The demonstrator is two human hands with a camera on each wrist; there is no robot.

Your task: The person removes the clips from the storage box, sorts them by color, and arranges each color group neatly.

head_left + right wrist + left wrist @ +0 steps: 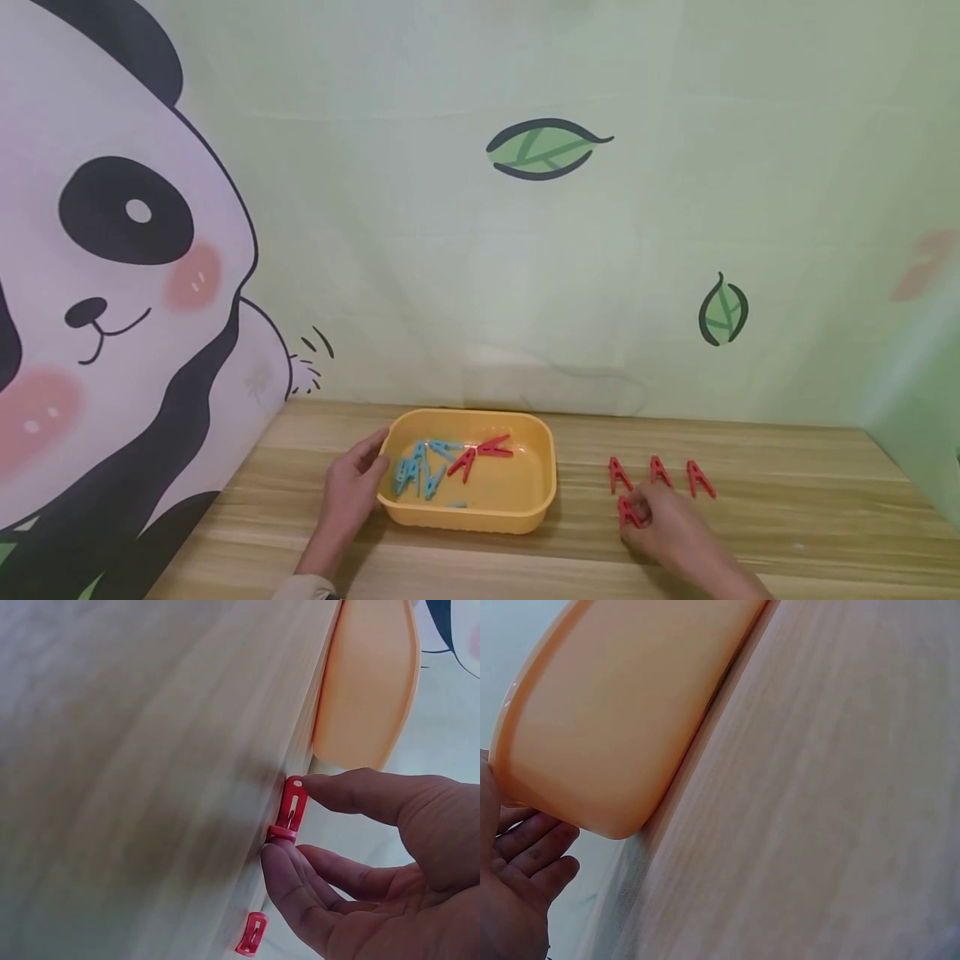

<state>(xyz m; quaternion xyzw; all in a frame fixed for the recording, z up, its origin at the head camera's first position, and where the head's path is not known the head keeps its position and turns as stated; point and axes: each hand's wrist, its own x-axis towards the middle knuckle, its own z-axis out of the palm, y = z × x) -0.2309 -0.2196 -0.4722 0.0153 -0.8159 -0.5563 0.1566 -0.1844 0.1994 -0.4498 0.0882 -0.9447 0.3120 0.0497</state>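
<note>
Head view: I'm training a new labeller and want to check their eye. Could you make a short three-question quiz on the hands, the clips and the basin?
1. Multiple choice: what colour is the held clip in the fingers of the right hand?
A. Blue
B. Red
C. Yellow

2. True or false: the left hand touches the side of the yellow basin.

3. Count: leaving out the held clip, how many other clips can be seen on the wooden table, outside the basin?

Key:
1. B
2. True
3. Three
</note>
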